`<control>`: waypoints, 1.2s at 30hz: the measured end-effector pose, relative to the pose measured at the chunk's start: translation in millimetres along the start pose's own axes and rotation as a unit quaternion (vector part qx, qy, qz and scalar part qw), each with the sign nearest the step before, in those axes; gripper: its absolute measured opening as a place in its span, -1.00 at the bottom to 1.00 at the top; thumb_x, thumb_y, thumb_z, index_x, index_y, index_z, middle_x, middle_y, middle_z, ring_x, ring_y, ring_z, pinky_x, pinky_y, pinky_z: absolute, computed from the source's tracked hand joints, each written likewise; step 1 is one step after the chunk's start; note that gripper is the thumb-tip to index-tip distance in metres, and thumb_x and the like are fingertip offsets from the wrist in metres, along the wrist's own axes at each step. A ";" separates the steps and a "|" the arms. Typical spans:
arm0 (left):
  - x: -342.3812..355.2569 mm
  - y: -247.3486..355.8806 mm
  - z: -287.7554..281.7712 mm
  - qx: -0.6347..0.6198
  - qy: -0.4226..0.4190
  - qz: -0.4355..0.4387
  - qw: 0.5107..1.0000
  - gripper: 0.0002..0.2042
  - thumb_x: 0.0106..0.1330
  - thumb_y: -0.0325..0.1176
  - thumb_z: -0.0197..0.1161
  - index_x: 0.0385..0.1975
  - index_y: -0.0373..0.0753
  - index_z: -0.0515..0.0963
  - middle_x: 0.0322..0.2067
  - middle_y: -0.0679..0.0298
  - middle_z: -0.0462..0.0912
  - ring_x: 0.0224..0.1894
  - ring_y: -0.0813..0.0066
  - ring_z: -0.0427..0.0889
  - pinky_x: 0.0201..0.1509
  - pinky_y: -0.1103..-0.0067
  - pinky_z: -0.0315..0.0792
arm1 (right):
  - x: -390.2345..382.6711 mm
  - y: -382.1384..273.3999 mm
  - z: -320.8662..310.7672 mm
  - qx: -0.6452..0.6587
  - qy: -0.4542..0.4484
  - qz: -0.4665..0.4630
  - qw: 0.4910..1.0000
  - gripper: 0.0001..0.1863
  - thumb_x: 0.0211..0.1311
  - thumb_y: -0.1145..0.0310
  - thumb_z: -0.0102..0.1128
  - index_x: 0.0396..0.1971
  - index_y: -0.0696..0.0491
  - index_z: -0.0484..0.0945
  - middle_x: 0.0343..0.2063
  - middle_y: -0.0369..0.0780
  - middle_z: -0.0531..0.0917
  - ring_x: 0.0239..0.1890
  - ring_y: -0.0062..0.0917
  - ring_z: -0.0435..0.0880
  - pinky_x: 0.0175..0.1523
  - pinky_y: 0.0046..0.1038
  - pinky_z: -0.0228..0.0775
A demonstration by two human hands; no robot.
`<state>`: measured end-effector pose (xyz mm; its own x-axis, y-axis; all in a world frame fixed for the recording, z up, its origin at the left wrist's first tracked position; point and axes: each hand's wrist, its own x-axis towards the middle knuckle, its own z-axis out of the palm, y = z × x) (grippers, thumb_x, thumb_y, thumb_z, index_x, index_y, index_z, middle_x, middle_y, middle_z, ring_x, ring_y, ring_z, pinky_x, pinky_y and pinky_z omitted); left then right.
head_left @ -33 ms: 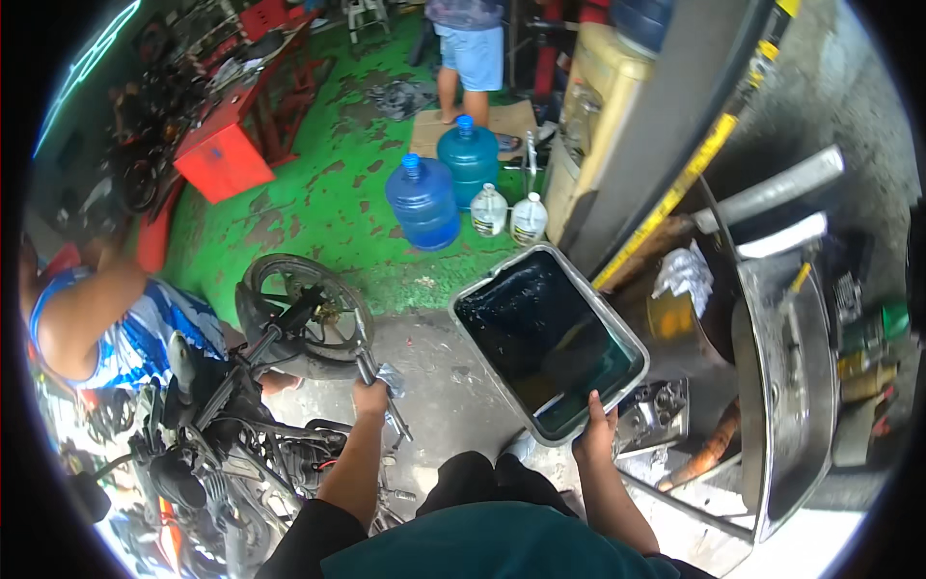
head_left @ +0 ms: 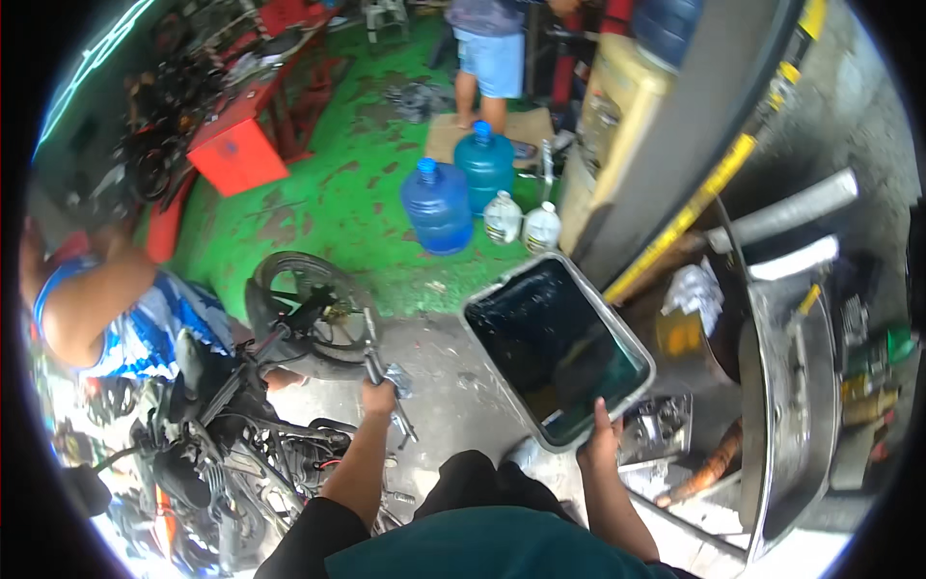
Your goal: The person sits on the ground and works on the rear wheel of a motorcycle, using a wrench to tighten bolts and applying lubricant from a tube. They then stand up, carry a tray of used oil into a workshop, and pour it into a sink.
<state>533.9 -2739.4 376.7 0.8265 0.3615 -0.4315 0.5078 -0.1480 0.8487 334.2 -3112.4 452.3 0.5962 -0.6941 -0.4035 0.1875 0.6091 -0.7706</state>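
Observation:
My left hand (head_left: 379, 396) is closed around a long, thin metal part (head_left: 407, 425) whose ends stick out past the fist; its exact kind is unclear. A crumpled, pale bluish piece (head_left: 398, 380) shows beside those fingers, perhaps cloth or plastic. My right hand (head_left: 602, 444) grips the near right corner of a rectangular tub (head_left: 644, 371), thumb over the rim and fingers hidden below. Dark liquid (head_left: 540, 333) lies inside the tub, which is tilted in view. Left of my left hand stands a partly stripped motorcycle (head_left: 241, 425) with its wheel (head_left: 313, 299).
At the left a person in blue and white (head_left: 145, 318) is by the motorcycle. Two blue water jugs (head_left: 437, 212) and two smaller white jugs (head_left: 503, 218) stand ahead. A metal sink-like trough (head_left: 810, 415) and a drum with a rag (head_left: 694, 294) are right. Another person (head_left: 489, 63) stands farther off.
The whole view has shifted slightly, so the surroundings sit a little farther right. Both hands keep their holds on the metal part and the tub.

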 end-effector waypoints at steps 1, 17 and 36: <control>9.4 7.0 4.2 0.032 0.027 -0.032 0.999 -0.74 0.25 -0.35 0.33 -0.12 -0.32 0.61 -0.37 0.25 0.69 -0.37 0.51 0.63 -0.31 0.48 0.49 | 10.6 -3.6 11.7 -0.011 -0.047 -0.003 0.999 -0.39 0.41 0.41 0.32 0.38 0.08 0.31 0.28 -0.18 0.52 0.28 -0.35 0.50 0.40 -0.23 0.30; 252.0 124.7 25.3 0.003 0.113 0.039 0.993 -0.61 0.17 -0.27 0.40 -0.04 -0.34 0.62 -0.30 0.14 0.76 -0.29 0.31 0.74 -0.16 0.40 0.59 | 143.0 -14.1 270.2 -0.049 -0.099 0.045 0.993 -0.41 0.39 0.29 0.36 0.35 0.06 0.39 0.21 -0.16 0.59 0.19 -0.29 0.61 0.29 -0.19 0.48; 429.4 421.4 -61.6 -0.153 0.123 0.029 0.980 -0.73 0.32 -0.39 0.39 -0.08 -0.39 0.59 -0.41 0.25 0.71 -0.44 0.51 0.66 -0.37 0.50 0.53 | 320.6 75.1 614.7 -0.066 -0.155 0.074 0.983 -0.33 0.39 0.34 0.36 0.41 0.08 0.27 0.27 -0.14 0.52 0.29 -0.29 0.54 0.38 -0.20 0.42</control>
<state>1087.8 -2589.8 567.9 0.7494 0.5770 -0.3248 0.3342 0.0938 0.9378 1019.2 -3053.3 568.3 0.8222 -0.4388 -0.3626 -0.0101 0.6257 -0.7800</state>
